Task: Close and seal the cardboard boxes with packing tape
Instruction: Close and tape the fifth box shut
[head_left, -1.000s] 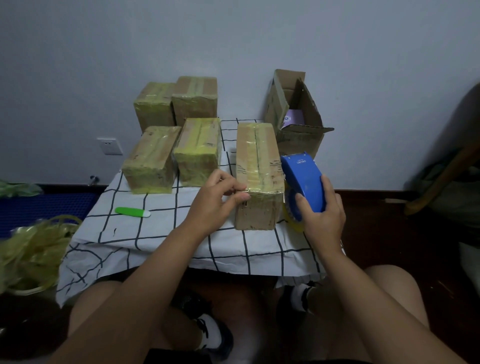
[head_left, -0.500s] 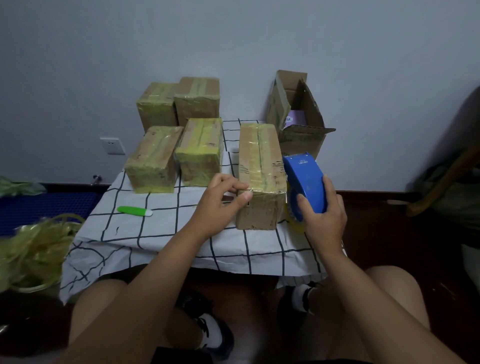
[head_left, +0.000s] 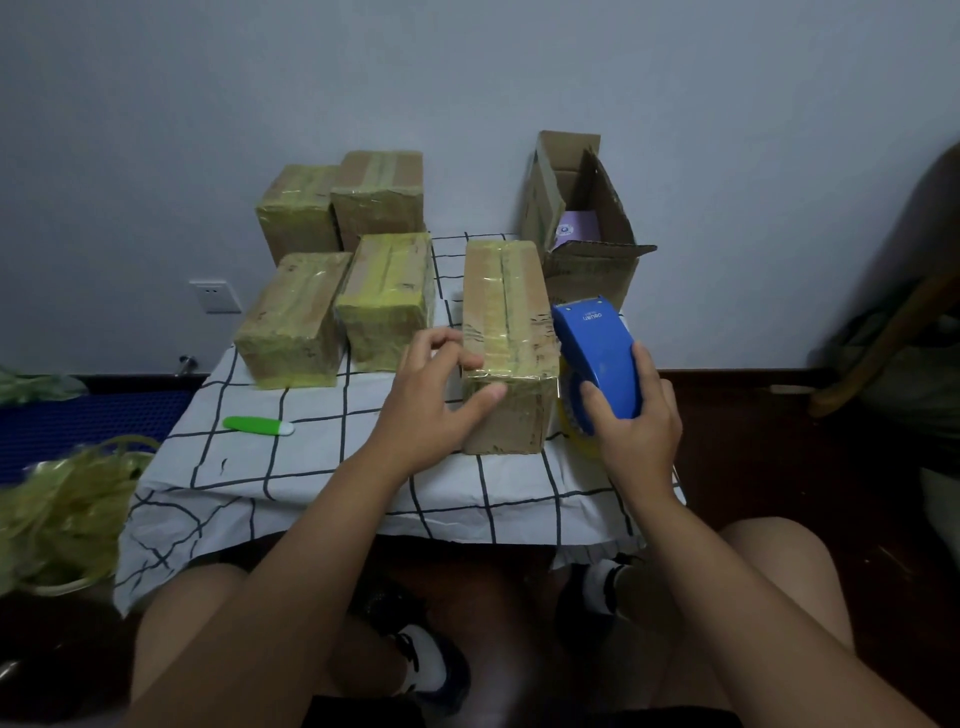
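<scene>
A long cardboard box (head_left: 506, 322), closed and partly taped, lies lengthwise on the table's checked cloth (head_left: 322, 467). My left hand (head_left: 431, 400) is at its near left corner, thumb pressing the near end face and fingers loosely bent at the top left edge. My right hand (head_left: 631, 421) grips a blue tape dispenser (head_left: 597, 348) held against the box's right side near the front, its yellowish tape roll (head_left: 571, 431) showing below.
Several taped boxes (head_left: 387, 299) stand at the table's back left. An open cardboard box (head_left: 582, 228) with a purple item sits at the back right. A green-handled cutter (head_left: 257, 425) lies on the cloth. A heap of used tape (head_left: 62, 514) sits on the left floor.
My left hand has stopped pinching at the box's near top edge; its fingers have spread and the thumb now lies on the end face. The dispenser has hardly moved.
</scene>
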